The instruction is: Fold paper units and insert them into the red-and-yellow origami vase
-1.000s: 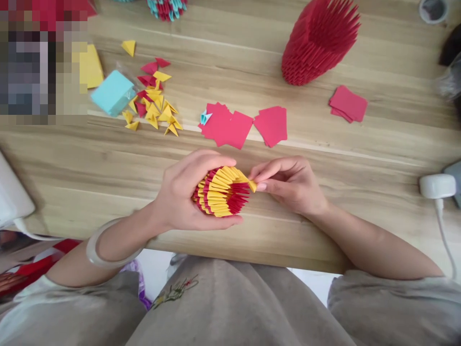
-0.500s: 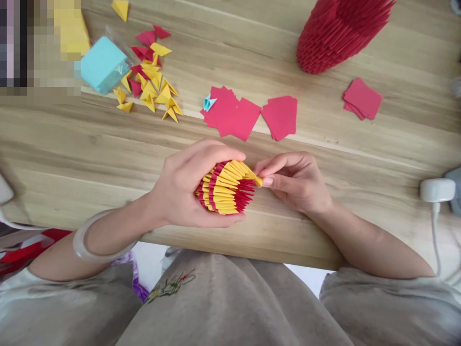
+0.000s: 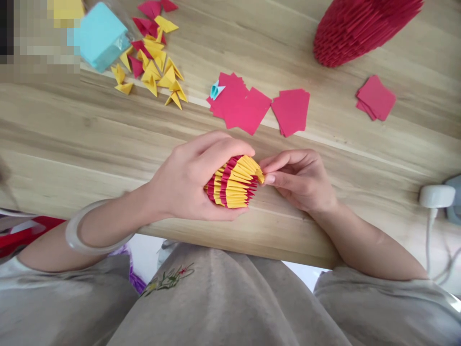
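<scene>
My left hand (image 3: pixel 196 175) is wrapped round a hollow paper model (image 3: pixel 234 185) built of folded red and yellow pieces in ringed bands. Its open end faces right and shows red points inside. At the upper right of that rim, the thumb and fingers of my right hand (image 3: pixel 304 182) pinch a yellow folded paper piece (image 3: pixel 261 176). The piece touches the rim; how far it is seated cannot be made out. Both hands are just above the wooden table (image 3: pixel 230 235), near its front edge.
Loose yellow (image 3: pixel 158 57) and red folded pieces lie at upper left beside a light blue paper pack (image 3: pixel 101 36). Red paper squares (image 3: pixel 239 103) carry a small blue folded piece (image 3: pixel 216 90). A tall red paper model (image 3: pixel 356 31) stands upper right; a white plug (image 3: pixel 437 196) lies right.
The view has shifted a little, so the table things appear displaced. My left hand keeps its hold on the paper model, and my right fingers still pinch the yellow piece at its rim.
</scene>
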Demonstrator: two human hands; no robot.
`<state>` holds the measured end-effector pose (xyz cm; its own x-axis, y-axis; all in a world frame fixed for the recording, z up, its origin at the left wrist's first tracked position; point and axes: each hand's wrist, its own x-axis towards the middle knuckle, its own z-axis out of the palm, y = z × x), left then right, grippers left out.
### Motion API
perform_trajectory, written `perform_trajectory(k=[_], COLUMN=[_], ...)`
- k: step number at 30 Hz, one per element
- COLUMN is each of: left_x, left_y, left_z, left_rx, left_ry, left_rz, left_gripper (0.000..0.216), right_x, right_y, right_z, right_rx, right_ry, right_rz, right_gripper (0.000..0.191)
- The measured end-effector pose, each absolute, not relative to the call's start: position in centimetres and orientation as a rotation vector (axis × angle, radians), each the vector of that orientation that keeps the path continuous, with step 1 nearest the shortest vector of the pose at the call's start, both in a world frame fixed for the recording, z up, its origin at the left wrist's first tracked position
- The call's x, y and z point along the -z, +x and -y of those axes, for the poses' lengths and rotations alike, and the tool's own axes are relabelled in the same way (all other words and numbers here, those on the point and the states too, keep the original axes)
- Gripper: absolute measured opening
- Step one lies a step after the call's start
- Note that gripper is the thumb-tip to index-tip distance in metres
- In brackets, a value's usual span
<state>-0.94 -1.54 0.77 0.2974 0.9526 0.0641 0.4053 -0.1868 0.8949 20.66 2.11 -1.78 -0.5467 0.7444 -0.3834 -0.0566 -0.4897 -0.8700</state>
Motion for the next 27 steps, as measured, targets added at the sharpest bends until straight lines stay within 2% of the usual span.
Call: perform_trajectory(k=[7,13,21,27], left_x=[-0.75,-0.40,-0.51,-0.46], left_y=[-0.90,-0.96,-0.89,-0.84], left_z=[1.52,1.87,1.86,2.07], left_rx=[-0.835,-0.875,-0.859,-0.864], left_ry=[1.761,2.092,1.904,2.108], left_rz=[-1.249,-1.156,-1.199,-1.191], left_gripper=[0.054,0.056,0.055,0.051], right_x=[1.73,1.55,1.43,1.59], right_y=[20.61,20.39,20.13,19.97], right_z=[-2.21,-2.13,-2.00,-1.96], right_rx=[-2.096,-2.111,-2.116,-2.116], right_ry=[-1.084,-1.083,-1.089,-1.054], right_rz=[1.168,1.139,1.116,1.099], right_gripper=[0.014,0.016,0.016,0.015])
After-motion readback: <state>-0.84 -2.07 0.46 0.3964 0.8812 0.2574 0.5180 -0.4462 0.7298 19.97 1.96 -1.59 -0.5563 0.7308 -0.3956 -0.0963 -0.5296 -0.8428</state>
